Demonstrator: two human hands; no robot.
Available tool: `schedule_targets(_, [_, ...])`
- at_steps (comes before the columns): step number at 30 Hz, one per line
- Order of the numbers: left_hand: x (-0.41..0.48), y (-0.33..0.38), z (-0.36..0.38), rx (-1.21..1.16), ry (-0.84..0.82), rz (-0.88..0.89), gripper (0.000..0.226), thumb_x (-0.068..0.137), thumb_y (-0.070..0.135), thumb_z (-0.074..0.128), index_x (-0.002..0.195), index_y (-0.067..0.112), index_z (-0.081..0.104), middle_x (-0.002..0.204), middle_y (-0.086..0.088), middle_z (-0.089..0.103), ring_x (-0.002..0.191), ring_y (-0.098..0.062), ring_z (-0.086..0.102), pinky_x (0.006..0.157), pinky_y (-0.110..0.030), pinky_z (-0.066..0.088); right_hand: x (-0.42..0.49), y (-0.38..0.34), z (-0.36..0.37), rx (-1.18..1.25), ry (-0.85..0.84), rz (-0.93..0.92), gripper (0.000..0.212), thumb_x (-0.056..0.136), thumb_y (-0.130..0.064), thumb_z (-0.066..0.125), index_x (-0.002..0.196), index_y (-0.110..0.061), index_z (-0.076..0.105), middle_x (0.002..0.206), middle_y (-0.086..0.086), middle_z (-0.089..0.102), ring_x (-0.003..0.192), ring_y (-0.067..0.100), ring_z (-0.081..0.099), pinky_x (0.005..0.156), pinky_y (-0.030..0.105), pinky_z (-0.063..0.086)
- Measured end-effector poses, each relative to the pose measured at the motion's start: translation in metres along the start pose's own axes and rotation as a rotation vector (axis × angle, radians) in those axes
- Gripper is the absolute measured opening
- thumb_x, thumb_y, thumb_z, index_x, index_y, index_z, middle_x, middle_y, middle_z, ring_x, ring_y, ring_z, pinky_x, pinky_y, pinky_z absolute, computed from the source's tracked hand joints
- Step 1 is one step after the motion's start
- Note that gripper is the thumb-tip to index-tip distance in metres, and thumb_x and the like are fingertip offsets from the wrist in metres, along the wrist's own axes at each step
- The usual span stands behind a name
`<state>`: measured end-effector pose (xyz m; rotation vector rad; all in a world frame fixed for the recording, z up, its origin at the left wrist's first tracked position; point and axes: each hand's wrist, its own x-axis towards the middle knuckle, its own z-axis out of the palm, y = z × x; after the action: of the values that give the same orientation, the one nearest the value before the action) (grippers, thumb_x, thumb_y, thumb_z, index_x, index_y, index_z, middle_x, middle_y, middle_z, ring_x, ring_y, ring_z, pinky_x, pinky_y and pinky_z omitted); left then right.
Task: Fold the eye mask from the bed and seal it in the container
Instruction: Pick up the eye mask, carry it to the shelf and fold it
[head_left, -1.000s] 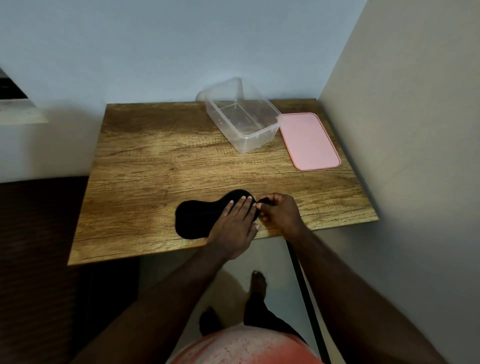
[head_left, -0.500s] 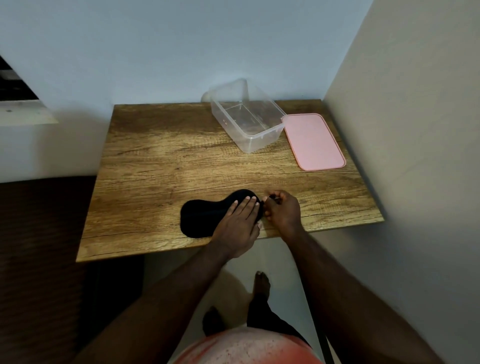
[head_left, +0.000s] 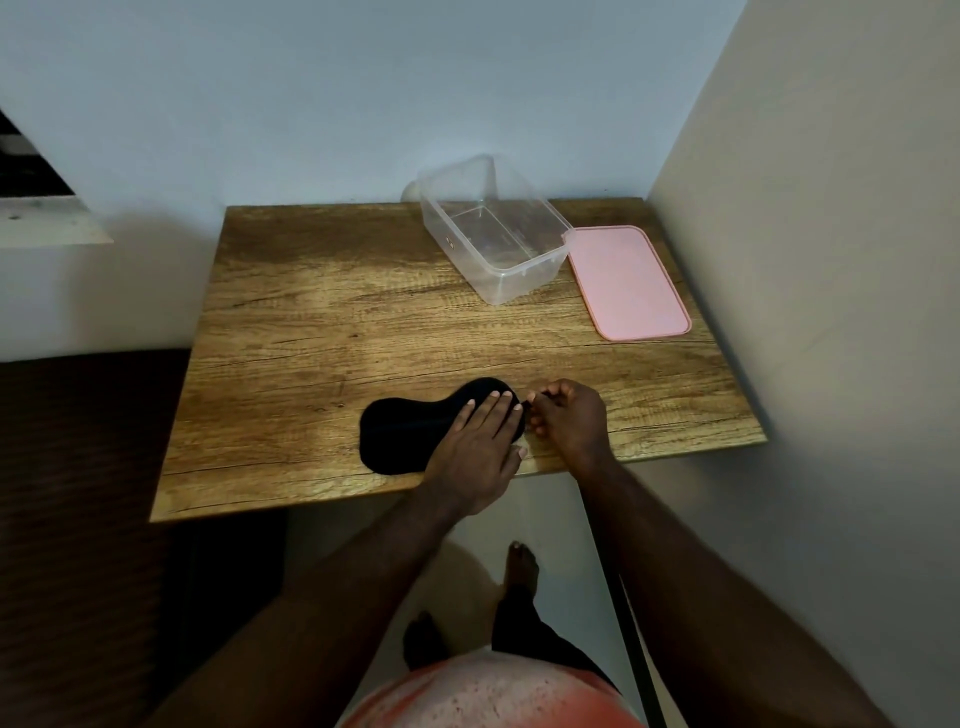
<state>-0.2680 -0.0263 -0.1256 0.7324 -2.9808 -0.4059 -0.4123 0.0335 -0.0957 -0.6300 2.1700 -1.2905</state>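
A black eye mask lies flat near the front edge of the wooden table. My left hand rests palm down on the mask's right half, fingers spread and flat. My right hand sits just right of it, its fingertips pinched on the mask's right end, where a bit of black strap shows. A clear plastic container stands open and empty at the back of the table. Its pink lid lies flat beside it on the right.
The table stands in a corner, with a wall behind it and another close along its right side. A dark surface lies to the left, below table height. My bare feet are on the pale floor under the table's front edge.
Both hands have stayed on the mask's right end with only small finger shifts. The camera view has drifted, so the table sits a little further right in the frame.
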Motion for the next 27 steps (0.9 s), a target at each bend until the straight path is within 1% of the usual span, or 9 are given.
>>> schedule_targets(4, [0.001,0.001,0.0,0.0,-0.004,-0.019,0.061,0.102,0.046,0.022,0.154,0.016,0.014,0.163,-0.004,0.007,0.15,-0.017,-0.001,0.122,-0.038,-0.002,-0.001,0.001,0.004,-0.034,0.01,-0.01,0.007,0.089,-0.015,0.07,0.082,-0.018,0.07,0.076,0.005,0.074,0.068,0.022,0.073,0.068,0.047,0.062])
schedule_targets(6, [0.002,0.002,-0.001,-0.011,-0.006,-0.028,0.061,0.102,0.046,0.023,0.154,0.016,0.015,0.163,-0.004,0.008,0.15,-0.017,0.0,0.121,-0.037,-0.002,-0.002,0.0,0.004,-0.068,0.007,-0.045,0.004,0.087,-0.016,0.071,0.09,-0.016,0.069,0.084,0.0,0.073,0.077,0.017,0.072,0.073,0.043,0.062])
schedule_targets(8, [0.003,0.002,-0.002,-0.017,-0.001,-0.03,0.062,0.101,0.046,0.024,0.154,0.015,0.017,0.163,-0.004,0.009,0.15,-0.017,0.002,0.121,-0.037,-0.002,-0.005,-0.003,0.003,-0.092,-0.003,-0.057,0.017,0.086,-0.016,0.071,0.1,-0.019,0.063,0.091,-0.003,0.071,0.084,0.013,0.069,0.077,0.036,0.06])
schedule_targets(10, [0.003,0.001,-0.003,-0.01,-0.004,-0.026,0.062,0.101,0.046,0.025,0.154,0.014,0.018,0.163,-0.005,0.01,0.15,-0.018,0.003,0.12,-0.037,-0.002,-0.01,-0.003,0.001,-0.083,-0.011,-0.059,0.025,0.085,-0.015,0.072,0.106,-0.018,0.059,0.096,-0.003,0.069,0.087,0.012,0.069,0.079,0.033,0.058])
schedule_targets(14, [0.003,0.001,-0.001,0.035,-0.025,-0.016,0.062,0.101,0.044,0.025,0.154,0.013,0.017,0.163,-0.007,0.01,0.15,-0.02,0.002,0.122,-0.039,0.0,-0.017,0.001,0.002,-0.146,-0.006,-0.122,0.017,0.09,-0.012,0.066,0.106,-0.011,0.07,0.098,-0.002,0.072,0.091,0.011,0.069,0.086,0.034,0.057])
schedule_targets(17, [0.003,0.001,-0.001,0.062,-0.055,-0.01,0.064,0.1,0.044,0.023,0.154,0.011,0.012,0.163,-0.008,0.006,0.15,-0.021,-0.001,0.122,-0.041,0.0,-0.023,-0.001,0.005,-0.235,-0.034,-0.182,0.022,0.093,-0.012,0.059,0.108,-0.012,0.075,0.101,0.002,0.076,0.091,0.013,0.071,0.085,0.028,0.055])
schedule_targets(21, [0.003,0.001,-0.004,0.074,-0.083,-0.002,0.065,0.101,0.046,0.021,0.154,0.01,0.009,0.163,-0.008,0.002,0.15,-0.021,-0.007,0.121,-0.043,-0.003,-0.033,-0.007,0.006,-0.347,-0.039,-0.263,0.026,0.095,-0.006,0.054,0.113,-0.009,0.073,0.108,0.007,0.074,0.091,0.019,0.07,0.076,0.021,0.05])
schedule_targets(23, [0.002,0.001,-0.005,0.065,-0.086,0.0,0.065,0.101,0.046,0.022,0.154,0.01,0.009,0.163,-0.008,0.002,0.15,-0.021,-0.007,0.121,-0.043,-0.004,-0.035,-0.007,0.006,-0.402,-0.057,-0.286,0.027,0.096,-0.005,0.053,0.115,-0.008,0.072,0.109,0.008,0.073,0.092,0.023,0.07,0.074,0.023,0.05])
schedule_targets(27, [-0.004,-0.004,-0.012,0.036,-0.085,0.005,0.066,0.1,0.044,0.03,0.154,0.009,0.014,0.163,-0.009,0.005,0.15,-0.021,-0.003,0.121,-0.039,-0.005,-0.031,0.002,0.007,-0.528,-0.104,-0.408,0.029,0.092,-0.003,0.055,0.116,-0.008,0.072,0.111,0.011,0.071,0.1,0.027,0.066,0.086,0.036,0.052])
